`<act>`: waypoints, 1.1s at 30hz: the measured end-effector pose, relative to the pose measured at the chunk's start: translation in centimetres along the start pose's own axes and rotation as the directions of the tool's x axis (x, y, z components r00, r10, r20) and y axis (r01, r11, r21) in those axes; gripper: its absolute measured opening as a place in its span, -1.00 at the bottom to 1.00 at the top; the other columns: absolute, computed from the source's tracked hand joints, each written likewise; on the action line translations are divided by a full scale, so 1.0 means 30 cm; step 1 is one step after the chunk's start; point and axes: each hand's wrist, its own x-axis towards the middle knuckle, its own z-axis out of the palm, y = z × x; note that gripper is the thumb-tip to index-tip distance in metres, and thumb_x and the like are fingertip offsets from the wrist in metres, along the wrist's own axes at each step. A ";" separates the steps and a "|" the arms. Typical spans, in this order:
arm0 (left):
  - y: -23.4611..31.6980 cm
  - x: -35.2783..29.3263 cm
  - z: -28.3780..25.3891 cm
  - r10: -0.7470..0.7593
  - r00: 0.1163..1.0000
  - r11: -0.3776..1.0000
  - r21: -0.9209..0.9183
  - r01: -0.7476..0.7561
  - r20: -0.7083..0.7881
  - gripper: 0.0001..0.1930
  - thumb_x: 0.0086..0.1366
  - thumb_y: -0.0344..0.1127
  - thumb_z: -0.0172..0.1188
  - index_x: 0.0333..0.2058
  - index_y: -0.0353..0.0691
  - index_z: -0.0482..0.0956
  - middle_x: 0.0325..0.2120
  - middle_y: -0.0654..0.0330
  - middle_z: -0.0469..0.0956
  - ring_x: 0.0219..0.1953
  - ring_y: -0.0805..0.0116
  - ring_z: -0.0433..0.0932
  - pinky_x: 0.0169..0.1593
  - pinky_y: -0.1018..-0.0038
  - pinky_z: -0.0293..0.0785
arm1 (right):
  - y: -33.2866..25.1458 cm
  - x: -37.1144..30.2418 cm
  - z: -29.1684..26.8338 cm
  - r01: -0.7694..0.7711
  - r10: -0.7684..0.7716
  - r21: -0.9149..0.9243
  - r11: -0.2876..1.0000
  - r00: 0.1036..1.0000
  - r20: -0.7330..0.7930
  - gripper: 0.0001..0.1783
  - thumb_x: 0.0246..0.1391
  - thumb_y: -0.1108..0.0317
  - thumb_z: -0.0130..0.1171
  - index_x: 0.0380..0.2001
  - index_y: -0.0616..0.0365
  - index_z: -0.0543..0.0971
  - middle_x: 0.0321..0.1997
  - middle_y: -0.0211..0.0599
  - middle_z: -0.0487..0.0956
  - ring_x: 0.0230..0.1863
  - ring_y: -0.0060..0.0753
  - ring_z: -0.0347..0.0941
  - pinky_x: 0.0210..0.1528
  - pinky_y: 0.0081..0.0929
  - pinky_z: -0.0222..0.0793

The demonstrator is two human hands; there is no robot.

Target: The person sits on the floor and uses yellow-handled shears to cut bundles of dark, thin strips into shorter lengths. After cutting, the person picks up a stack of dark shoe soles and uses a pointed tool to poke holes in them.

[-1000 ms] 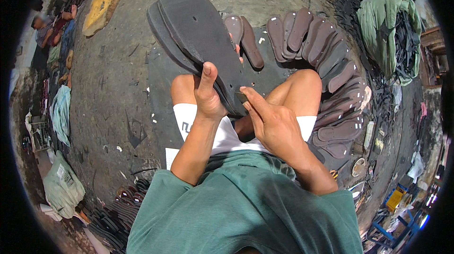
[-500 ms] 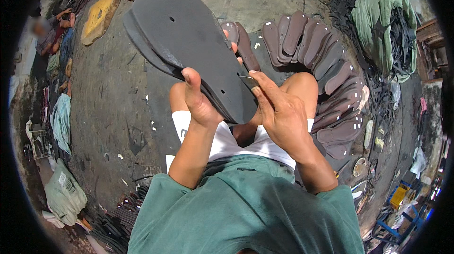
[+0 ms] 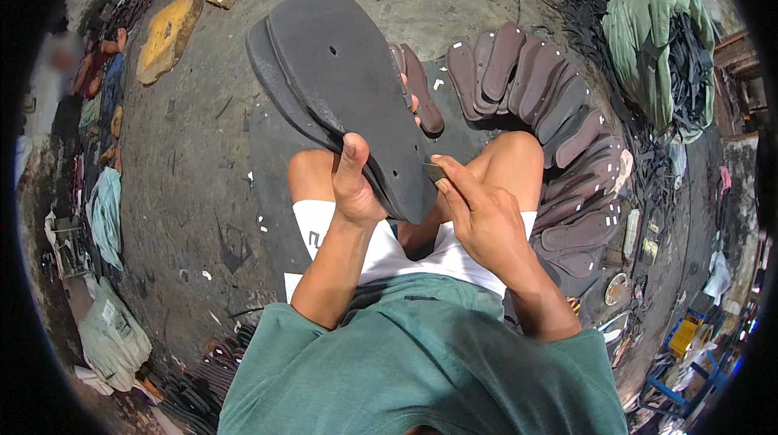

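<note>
A pair of dark grey sandal soles [image 3: 348,70], one stacked on the other with strap holes in the upper one, is held up over my lap. Wrapped round their edges is my left hand [image 3: 358,190], thumb on the near left side and fingertips showing at the right edge. My right hand [image 3: 490,220] pinches a small thin blade [image 3: 433,166] between thumb and fingers. The blade's tip lies close by the right edge of the soles, near the narrow end; I cannot tell whether it touches.
Brown soles [image 3: 531,70] fan out on the floor to the right, with several more overlapping beside my right knee. A green cloth bundle [image 3: 656,54] of black strips stands at the far right. A yellow foam block [image 3: 168,36] lies at the far left. Scraps litter the floor [image 3: 203,159].
The soles and my left hand have shifted right and down, and the soles point more straight ahead. My right hand has moved slightly down, its blade now nearer the soles' edge.
</note>
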 end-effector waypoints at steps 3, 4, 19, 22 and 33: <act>-0.010 0.040 -0.012 -0.026 1.000 0.998 -0.060 0.026 -0.005 -0.11 0.24 0.23 0.12 0.31 -0.32 0.06 0.23 -0.08 0.24 0.22 0.14 0.34 0.23 0.25 0.43 | 0.013 0.023 -0.022 -0.033 0.045 0.094 0.995 0.991 -0.126 -0.61 0.20 0.33 0.10 0.10 0.03 0.46 -0.50 -0.09 0.61 -0.50 -0.04 0.57 -0.44 -0.19 0.44; 0.001 0.043 -0.021 -0.043 0.999 0.997 -0.061 0.042 -0.014 -0.11 0.25 0.25 0.09 0.31 -0.31 0.06 0.23 -0.08 0.24 0.22 0.13 0.34 0.23 0.25 0.42 | 0.018 0.033 -0.030 -0.045 0.069 0.137 0.989 0.982 -0.178 -0.60 0.19 0.33 0.11 0.11 0.02 0.46 -0.49 -0.09 0.61 -0.49 -0.06 0.57 -0.44 -0.21 0.44; -0.015 -0.019 -0.029 -0.389 0.903 0.913 -0.211 0.350 -0.184 -0.34 0.37 0.24 -0.12 0.14 -0.25 0.34 -0.15 0.05 0.57 -0.20 0.20 0.63 -0.14 0.32 0.63 | 0.096 0.187 -0.064 0.200 -0.193 -0.015 0.980 0.921 -0.339 -0.60 0.20 0.40 0.13 0.12 0.09 0.48 -0.37 -0.07 0.64 -0.51 -0.12 0.56 -0.47 -0.41 0.43; -0.036 0.073 -0.177 -0.461 0.836 0.887 -0.159 0.433 -0.298 -0.49 0.36 0.04 0.02 0.10 -0.23 0.38 -0.13 0.09 0.57 -0.20 0.24 0.62 -0.16 0.37 0.59 | 0.096 0.146 -0.065 0.086 -0.038 0.134 0.987 0.946 -0.322 -0.63 0.23 0.43 0.10 0.11 0.14 0.49 -0.46 -0.20 0.61 -0.58 -0.40 0.46 -0.47 -0.55 0.37; -0.238 0.282 -0.439 0.009 0.883 0.616 0.698 0.365 -0.470 -0.15 0.22 -0.05 0.29 0.36 -0.20 0.08 0.15 -0.01 0.40 0.07 0.21 0.45 0.12 0.39 0.37 | 0.147 0.041 -0.032 -0.150 0.212 0.243 0.958 0.945 -0.251 -0.63 0.27 0.39 0.05 0.13 0.15 0.47 -0.52 -0.28 0.52 -0.52 -0.58 0.41 -0.40 -0.58 0.34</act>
